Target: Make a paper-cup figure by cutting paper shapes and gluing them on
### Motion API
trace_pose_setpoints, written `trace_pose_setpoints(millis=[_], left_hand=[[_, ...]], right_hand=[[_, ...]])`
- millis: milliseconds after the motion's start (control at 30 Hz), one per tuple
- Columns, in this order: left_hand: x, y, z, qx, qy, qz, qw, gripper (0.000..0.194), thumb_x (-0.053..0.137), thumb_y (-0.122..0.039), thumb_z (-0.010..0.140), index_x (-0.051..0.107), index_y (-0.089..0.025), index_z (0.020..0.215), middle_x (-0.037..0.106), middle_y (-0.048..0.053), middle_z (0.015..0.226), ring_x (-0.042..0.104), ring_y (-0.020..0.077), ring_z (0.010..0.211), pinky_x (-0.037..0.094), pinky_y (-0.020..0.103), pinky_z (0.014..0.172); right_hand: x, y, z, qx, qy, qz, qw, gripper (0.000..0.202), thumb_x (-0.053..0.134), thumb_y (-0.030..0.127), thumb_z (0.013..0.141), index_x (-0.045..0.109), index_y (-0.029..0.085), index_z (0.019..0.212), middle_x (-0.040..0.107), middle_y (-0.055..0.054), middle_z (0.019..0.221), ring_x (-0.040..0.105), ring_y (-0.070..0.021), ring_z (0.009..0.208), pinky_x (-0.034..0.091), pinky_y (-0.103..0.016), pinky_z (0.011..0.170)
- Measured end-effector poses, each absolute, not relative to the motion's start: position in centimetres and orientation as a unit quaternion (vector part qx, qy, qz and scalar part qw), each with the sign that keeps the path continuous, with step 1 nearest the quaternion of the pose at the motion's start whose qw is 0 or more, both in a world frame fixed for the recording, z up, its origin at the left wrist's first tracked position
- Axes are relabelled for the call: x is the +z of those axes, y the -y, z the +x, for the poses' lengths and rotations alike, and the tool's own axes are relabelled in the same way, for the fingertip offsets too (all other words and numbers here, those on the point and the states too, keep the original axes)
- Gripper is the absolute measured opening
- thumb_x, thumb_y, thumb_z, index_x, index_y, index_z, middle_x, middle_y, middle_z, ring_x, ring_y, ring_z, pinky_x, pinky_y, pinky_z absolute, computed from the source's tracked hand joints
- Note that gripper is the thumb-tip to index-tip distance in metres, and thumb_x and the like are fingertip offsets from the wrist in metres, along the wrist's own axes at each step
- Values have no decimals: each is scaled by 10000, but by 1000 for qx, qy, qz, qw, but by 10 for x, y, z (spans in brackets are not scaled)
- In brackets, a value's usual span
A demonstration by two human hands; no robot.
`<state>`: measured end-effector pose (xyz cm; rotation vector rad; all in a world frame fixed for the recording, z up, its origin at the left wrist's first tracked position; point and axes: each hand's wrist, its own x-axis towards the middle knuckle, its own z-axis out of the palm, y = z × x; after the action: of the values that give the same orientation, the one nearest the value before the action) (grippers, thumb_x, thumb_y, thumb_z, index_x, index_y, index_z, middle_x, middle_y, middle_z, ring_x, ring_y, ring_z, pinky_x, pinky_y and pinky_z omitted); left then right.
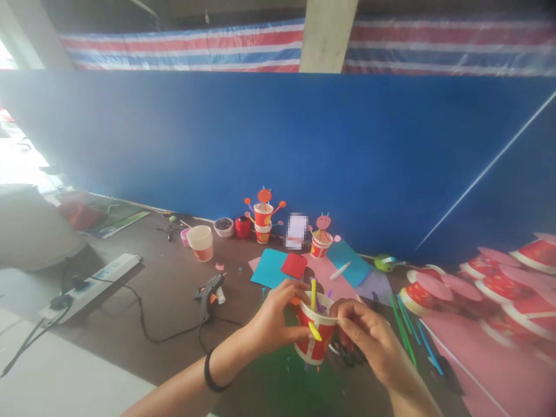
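Observation:
A red paper cup (320,349) with a white rim is held upright, slightly tilted, between both hands. My left hand (270,324) grips its left side, with fingers at the rim and thumb on the front. Pinched at the right rim are the fingers of my right hand (369,336); whether they also hold something small cannot be seen. A yellow strip (313,294) stands up out of the cup, and another yellow piece (315,331) sticks out from its front wall. Purple bits show inside the opening.
A glue gun (209,292) lies left of the hands, its cord on the table. Further left is a power strip (98,282). Finished cup figures (263,217) and coloured paper (271,267) are behind. Right are coloured sticks (402,330) and decorated red cups (504,286).

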<state>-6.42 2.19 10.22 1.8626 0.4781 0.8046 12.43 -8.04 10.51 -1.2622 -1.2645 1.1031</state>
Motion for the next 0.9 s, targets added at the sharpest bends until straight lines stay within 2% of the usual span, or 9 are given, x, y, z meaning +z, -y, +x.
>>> trace_pose_setpoints(millis=[167, 267, 367, 433, 533, 633, 767, 900], left_hand=[[98, -19, -69, 321, -196, 817, 437, 297, 781, -366, 605, 645, -192, 803, 519, 106, 1150, 506, 253, 1067, 411, 361, 937], [99, -16, -73, 305, -188, 835, 418, 261, 776, -360, 612, 648, -187, 759, 531, 102, 1073, 518, 247, 1031, 420, 349, 911], [105, -12, -77, 301, -190, 838, 413, 203, 764, -333, 632, 642, -190, 708, 543, 82, 961, 538, 225, 945, 449, 327, 839], [109, -10, -79, 302, -191, 836, 417, 189, 769, -309, 627, 635, -190, 686, 546, 73, 930, 543, 214, 910, 456, 316, 808], [114, -7, -80, 303, -179, 834, 425, 187, 774, -298, 627, 634, -190, 688, 552, 66, 930, 541, 205, 903, 454, 306, 804], [117, -6, -80, 302, -167, 834, 431, 174, 756, -317, 656, 646, -189, 700, 548, 63, 927, 536, 196, 898, 450, 298, 803], [119, -5, -80, 290, -167, 842, 424, 177, 754, -321, 656, 667, -180, 716, 522, 57, 885, 524, 184, 852, 454, 280, 751], [120, -3, -80, 281, -166, 848, 417, 192, 759, -305, 648, 681, -160, 747, 516, 58, 902, 515, 172, 834, 455, 262, 737]], right_hand=[[96, 86, 122, 471, 525, -506, 497, 257, 503, 439, 872, 501, 200, 780, 422, 45, 642, 364, -93, 524, 299, -215, 493], [99, 91, 117, 456, 532, -509, 500, 244, 513, 424, 867, 518, 197, 778, 495, 5, 764, 382, -92, 536, 338, -218, 499], [102, 100, 105, 361, 534, -543, 538, 227, 531, 390, 858, 546, 195, 743, 527, -59, 984, 429, -94, 560, 373, -219, 489], [102, 106, 93, 266, 523, -563, 582, 190, 537, 352, 856, 562, 204, 741, 496, -81, 1030, 473, -120, 626, 396, -218, 490], [100, 112, 75, 184, 524, -564, 611, 136, 540, 306, 857, 584, 223, 759, 451, -70, 878, 480, -168, 715, 430, -231, 526], [97, 112, 63, 190, 533, -555, 610, 139, 538, 296, 863, 596, 228, 756, 423, -40, 780, 467, -153, 653, 434, -227, 505], [93, 109, 54, 227, 520, -549, 614, 120, 556, 285, 853, 615, 239, 759, 469, -24, 722, 479, -136, 575, 429, -217, 468], [91, 112, 52, 222, 499, -559, 623, 72, 602, 283, 817, 646, 305, 765, 547, -1, 681, 515, -140, 556, 434, -214, 469]])
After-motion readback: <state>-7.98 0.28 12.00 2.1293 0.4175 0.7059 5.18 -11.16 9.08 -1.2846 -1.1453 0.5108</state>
